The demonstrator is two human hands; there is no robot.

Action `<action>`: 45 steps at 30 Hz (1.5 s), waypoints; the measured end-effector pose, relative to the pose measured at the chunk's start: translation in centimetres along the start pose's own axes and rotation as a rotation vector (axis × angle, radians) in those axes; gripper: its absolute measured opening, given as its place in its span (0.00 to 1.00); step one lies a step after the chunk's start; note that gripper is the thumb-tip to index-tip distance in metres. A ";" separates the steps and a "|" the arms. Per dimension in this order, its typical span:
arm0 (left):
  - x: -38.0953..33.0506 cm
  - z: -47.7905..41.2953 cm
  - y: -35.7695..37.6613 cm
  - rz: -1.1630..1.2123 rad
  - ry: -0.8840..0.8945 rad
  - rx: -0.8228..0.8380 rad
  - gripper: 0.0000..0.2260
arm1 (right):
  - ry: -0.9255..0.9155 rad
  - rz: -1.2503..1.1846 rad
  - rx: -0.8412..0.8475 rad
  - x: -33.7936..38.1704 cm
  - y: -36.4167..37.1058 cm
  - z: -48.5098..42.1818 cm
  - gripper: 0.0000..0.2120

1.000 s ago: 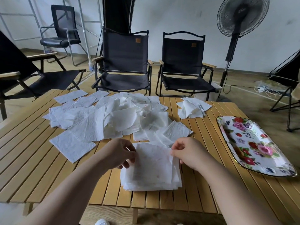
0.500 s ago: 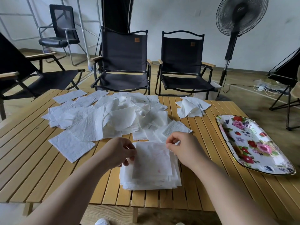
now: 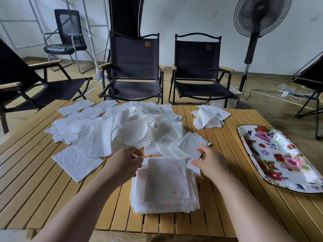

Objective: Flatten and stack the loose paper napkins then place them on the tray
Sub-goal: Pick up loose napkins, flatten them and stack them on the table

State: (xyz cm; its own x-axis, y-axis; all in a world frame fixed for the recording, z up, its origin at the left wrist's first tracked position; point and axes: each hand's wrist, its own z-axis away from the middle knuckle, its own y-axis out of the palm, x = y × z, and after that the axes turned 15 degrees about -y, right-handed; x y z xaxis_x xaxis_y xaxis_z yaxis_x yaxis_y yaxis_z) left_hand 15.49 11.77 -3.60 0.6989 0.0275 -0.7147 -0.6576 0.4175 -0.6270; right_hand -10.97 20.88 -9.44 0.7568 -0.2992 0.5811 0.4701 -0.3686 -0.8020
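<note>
Lying flat near the front edge of the slatted wooden tabletop (image 3: 43, 189), the squared stack of napkins (image 3: 166, 186) sits between the person's two forearms. The left hand (image 3: 125, 162) is at the stack's far left corner with its fingers curled in towards the thumb; whether its grip has a sheet in it I cannot tell. The right hand (image 3: 210, 164) is at the far right corner, thumb and forefinger on either side of the near edge of a single loose napkin (image 3: 191, 144); whether that grip has closed on the paper I cannot tell. Beyond the stack spreads a wide litter of loose napkins (image 3: 122, 130), some flat, some rumpled, and a small heap (image 3: 209, 117) lies apart to the right. The floral tray (image 3: 272, 165) sits at the right side of the tabletop, well apart from the stack, with no napkins on it. Two dark folding chairs (image 3: 134, 67) face the far edge.
</note>
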 end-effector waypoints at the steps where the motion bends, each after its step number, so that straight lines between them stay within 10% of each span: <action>1: 0.0 -0.2 0.0 -0.004 0.001 -0.001 0.04 | -0.006 0.029 0.020 0.1 0.4 -0.4 0.24; 6: 0.0 -1.1 0.0 0.003 -0.013 -0.018 0.05 | -0.004 0.182 -0.073 0.0 1.6 -1.8 0.08; 24: 0.1 -0.9 0.1 -0.058 0.071 -0.054 0.04 | -0.158 -0.122 -0.355 0.8 -1.7 -1.0 0.09; 36: -1.6 1.4 -0.4 0.517 0.051 0.355 0.23 | -0.233 -1.334 -0.010 10.0 -6.8 5.1 0.08; 40: -1.5 1.3 -0.5 0.727 0.038 0.451 0.24 | -0.207 -1.258 0.075 9.9 -6.8 5.5 0.13; 45: -0.8 1.3 -0.6 0.420 0.123 0.369 0.23 | -0.075 -0.794 0.198 9.0 -6.6 5.2 0.18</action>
State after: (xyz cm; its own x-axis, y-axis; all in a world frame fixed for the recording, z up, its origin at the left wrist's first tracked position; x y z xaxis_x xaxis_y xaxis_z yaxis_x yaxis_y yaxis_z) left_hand 15.69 12.73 -2.26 0.3468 0.1630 -0.9237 -0.7144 0.6840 -0.1476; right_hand -4.91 25.19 0.31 0.1904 0.0473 0.9806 0.9443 -0.2820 -0.1697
